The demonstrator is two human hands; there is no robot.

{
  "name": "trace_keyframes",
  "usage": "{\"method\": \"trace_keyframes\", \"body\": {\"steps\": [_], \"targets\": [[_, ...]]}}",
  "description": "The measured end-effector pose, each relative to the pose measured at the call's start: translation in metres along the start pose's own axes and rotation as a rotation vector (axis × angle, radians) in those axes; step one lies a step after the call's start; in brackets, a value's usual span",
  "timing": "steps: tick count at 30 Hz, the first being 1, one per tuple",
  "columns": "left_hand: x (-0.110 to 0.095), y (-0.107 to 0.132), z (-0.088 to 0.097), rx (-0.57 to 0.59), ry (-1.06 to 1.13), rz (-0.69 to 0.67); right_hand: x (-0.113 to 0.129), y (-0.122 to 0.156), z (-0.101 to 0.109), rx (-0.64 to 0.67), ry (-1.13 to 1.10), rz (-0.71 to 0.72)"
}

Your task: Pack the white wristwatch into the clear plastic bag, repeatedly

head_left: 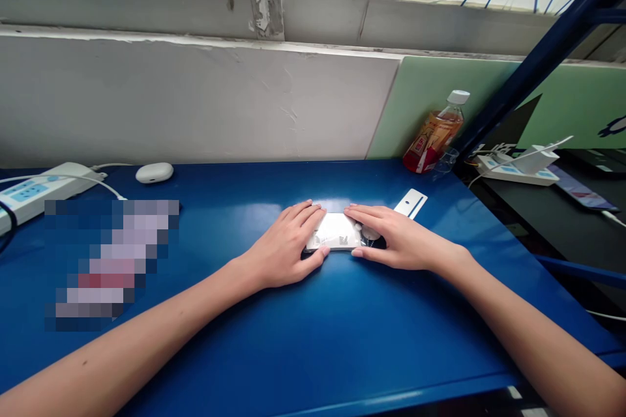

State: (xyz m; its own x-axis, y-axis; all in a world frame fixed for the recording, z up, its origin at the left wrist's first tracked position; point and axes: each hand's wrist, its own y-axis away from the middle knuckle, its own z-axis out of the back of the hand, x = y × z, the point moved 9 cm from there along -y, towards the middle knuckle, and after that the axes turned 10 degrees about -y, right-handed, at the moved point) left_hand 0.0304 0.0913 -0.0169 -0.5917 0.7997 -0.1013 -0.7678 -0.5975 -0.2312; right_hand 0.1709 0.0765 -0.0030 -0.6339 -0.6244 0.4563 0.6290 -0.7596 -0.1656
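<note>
A flat silvery phone-like slab (336,233) lies on the blue table (313,332). My left hand (286,247) clasps its left end, fingers over the far edge and thumb on the near edge. My right hand (394,238) clasps its right end the same way, covering a dark round part. Both hands press on the slab where it lies.
A white strip with a blue line (411,203) lies just right of the hands. An orange drink bottle (435,133) leans at the back right. A white earbud case (154,172) and a power strip (34,192) sit at the back left. A blurred patch (110,264) covers the left.
</note>
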Motion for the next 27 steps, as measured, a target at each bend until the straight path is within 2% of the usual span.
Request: {"method": "trace_keyframes", "body": {"steps": [5,12,18,27], "targets": [[0.001,0.000,-0.001,0.006,0.000,0.010,0.008,-0.001,-0.004,-0.017,-0.006,0.052],[-0.001,0.000,-0.009,0.115,-0.041,-0.014,0.006,-0.001,-0.002,-0.059,0.008,0.027],[0.000,-0.001,-0.008,0.090,-0.037,0.000,-0.005,0.000,0.004,-0.147,0.064,-0.081],[-0.001,-0.001,-0.006,0.080,-0.045,-0.011,-0.003,-0.002,-0.005,-0.112,0.087,-0.070]]}}
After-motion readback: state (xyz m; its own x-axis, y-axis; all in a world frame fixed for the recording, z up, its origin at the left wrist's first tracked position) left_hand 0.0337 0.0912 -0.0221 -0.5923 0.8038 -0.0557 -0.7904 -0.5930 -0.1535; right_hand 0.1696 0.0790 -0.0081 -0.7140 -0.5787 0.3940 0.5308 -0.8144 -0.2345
